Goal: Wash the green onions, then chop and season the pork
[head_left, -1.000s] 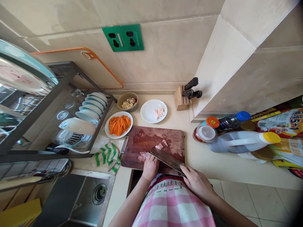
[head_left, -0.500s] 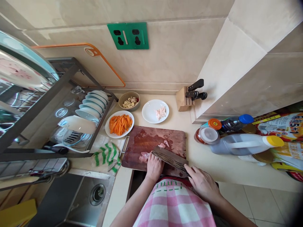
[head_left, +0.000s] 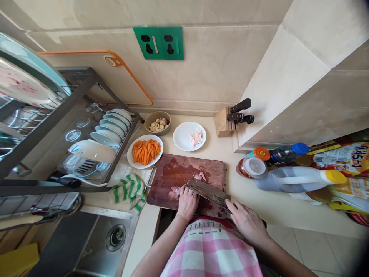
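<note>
My right hand (head_left: 246, 218) is closed round the handle of a broad cleaver (head_left: 210, 193), whose blade slants up and left over the cutting board (head_left: 178, 169). Beside the blade's left end, my left hand (head_left: 188, 200) has its fingers curled down on a piece of raw pale-pink meat (head_left: 174, 192); part of it is under the fingertips. Just beyond the blade lie small cut meat pieces (head_left: 200, 176). Behind the board a white plate (head_left: 181, 134) carries a little pile of pale meat bits (head_left: 196, 138).
Left of the board are a plate of sliced carrots (head_left: 146, 151), a bowl of garlic (head_left: 158, 123), a green-striped cloth (head_left: 129, 190), a dish rack (head_left: 121, 154) and a sink (head_left: 100, 246). A knife block (head_left: 225, 123) stands behind; jars and a yellow-capped jug (head_left: 294, 179) are on the right.
The view has shifted slightly. Both hands and the cleaver stay in nearly the same place, the left hand still on the meat.
</note>
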`<state>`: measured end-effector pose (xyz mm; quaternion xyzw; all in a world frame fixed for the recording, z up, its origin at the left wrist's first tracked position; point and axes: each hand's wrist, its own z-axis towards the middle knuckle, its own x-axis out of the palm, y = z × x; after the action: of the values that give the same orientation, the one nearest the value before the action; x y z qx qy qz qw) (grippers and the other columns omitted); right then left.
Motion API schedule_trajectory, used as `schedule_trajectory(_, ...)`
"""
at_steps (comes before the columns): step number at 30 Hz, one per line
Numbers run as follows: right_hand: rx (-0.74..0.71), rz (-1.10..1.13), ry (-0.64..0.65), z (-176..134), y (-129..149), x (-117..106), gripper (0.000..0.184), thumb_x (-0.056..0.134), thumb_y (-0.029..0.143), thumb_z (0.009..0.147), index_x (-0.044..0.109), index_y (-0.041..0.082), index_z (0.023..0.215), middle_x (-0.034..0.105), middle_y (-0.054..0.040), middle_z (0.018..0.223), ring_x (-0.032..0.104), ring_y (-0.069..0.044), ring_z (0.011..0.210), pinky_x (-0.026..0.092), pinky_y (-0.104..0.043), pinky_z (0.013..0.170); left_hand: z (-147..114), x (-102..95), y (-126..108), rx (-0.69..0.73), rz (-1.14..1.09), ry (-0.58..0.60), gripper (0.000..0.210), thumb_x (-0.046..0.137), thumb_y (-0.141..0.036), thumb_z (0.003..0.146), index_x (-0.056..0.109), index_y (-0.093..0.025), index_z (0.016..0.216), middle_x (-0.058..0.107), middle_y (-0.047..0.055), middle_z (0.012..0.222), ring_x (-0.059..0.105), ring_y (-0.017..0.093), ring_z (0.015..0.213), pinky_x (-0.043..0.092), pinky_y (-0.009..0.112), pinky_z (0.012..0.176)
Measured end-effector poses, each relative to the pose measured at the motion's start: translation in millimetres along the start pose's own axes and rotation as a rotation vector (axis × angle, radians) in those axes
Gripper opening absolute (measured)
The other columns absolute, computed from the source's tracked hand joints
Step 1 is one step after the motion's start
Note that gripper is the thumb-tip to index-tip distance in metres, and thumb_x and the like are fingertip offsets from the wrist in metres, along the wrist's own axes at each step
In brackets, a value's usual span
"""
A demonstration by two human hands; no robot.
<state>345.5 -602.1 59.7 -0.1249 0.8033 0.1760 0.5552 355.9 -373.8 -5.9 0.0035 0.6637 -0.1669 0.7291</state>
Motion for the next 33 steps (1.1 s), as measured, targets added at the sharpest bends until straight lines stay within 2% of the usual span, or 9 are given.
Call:
schedule_trajectory(5,-0.039,-0.072,-0.043,24.3,9.4,1.3,0.046,0.034,0.007,0.083,0.047,0.025,0.124,0.061,-0.0059,0.090,0.060,-0.017,0.074,0.042,-0.026,0.061,-1.0,-0.9,-0.2,-0.029,0.016,-0.002,0.023,0.046,-0.024,0.086,0.059,-0.019,0.105,0.062,0.008,0.099,0.052,0.025,0.097,0.035,0.045,0.093)
schedule_trajectory(9,-0.034,-0.029,-0.024,21.7,-2.6,0.3,0.044,0.036,0.009,0.083,0.047,0.023,0.124,0.062,-0.0070,0.092,0.061,-0.019,0.075,0.044,-0.027,0.063,0.4,-3.2,-1.1,-0.056,0.008,-0.003,0.023,0.046,-0.026,0.086,0.059,-0.018,0.103,0.062,0.008,0.099,0.051,0.025,0.099,0.035,0.044,0.094)
schedule_trajectory(14,0.020,0.288,0.003,9.7,-17.4,-0.7,0.036,0.035,0.020,0.086,0.050,0.024,0.118,0.064,-0.0062,0.100,0.063,-0.019,0.085,0.047,-0.028,0.071,5.0,-7.6,0.0,-0.077,-0.009,-0.022,0.029,0.047,-0.026,0.085,0.055,-0.019,0.113,0.056,0.009,0.118,0.046,0.026,0.111,0.034,0.044,0.094)
schedule_trajectory(17,0.050,0.480,-0.006,12.1,-16.0,1.3,0.034,0.035,0.029,0.087,0.052,0.023,0.115,0.064,-0.0070,0.107,0.062,-0.020,0.092,0.047,-0.029,0.077,7.6,-11.4,0.8,-0.088,-0.017,-0.016,0.030,0.045,-0.026,0.086,0.053,-0.022,0.115,0.058,0.008,0.117,0.048,0.025,0.108,0.034,0.044,0.093)
schedule_trajectory(20,0.063,0.551,-0.006,14.6,-13.6,1.4,0.035,0.036,0.032,0.086,0.054,0.021,0.114,0.065,-0.0077,0.108,0.062,-0.020,0.095,0.047,-0.030,0.079,11.7,-12.7,-0.9,-0.094,-0.025,-0.036,0.033,0.046,-0.025,0.086,0.050,-0.022,0.119,0.058,0.008,0.115,0.048,0.025,0.106,0.035,0.043,0.091)
schedule_trajectory(23,0.049,0.518,-0.009,12.0,-12.0,-1.1,0.034,0.036,0.029,0.085,0.053,0.023,0.114,0.064,-0.0072,0.108,0.062,-0.020,0.093,0.047,-0.030,0.078,17.0,-8.1,-2.3,-0.053,-0.019,-0.058,0.030,0.048,-0.022,0.085,0.053,-0.019,0.115,0.057,0.009,0.115,0.048,0.025,0.108,0.036,0.043,0.092)
schedule_trajectory(26,0.042,0.464,0.005,6.2,-8.6,-2.8,0.034,0.036,0.026,0.085,0.051,0.025,0.116,0.063,-0.0060,0.106,0.062,-0.020,0.091,0.046,-0.030,0.077,18.9,0.4,1.2,-0.001,-0.009,-0.066,0.020,0.048,-0.017,0.084,0.060,-0.018,0.100,0.061,0.008,0.103,0.050,0.024,0.103,0.038,0.042,0.091)
schedule_trajectory(33,0.023,0.314,0.072,-1.1,-0.5,-0.8,0.038,0.035,0.020,0.085,0.048,0.026,0.120,0.063,-0.0059,0.103,0.062,-0.019,0.088,0.046,-0.029,0.074,5.0,13.1,15.9,0.121,-0.003,-0.086,0.022,0.042,-0.014,0.087,0.063,-0.018,0.085,0.062,0.005,0.086,0.054,0.021,0.090,0.041,0.040,0.091)
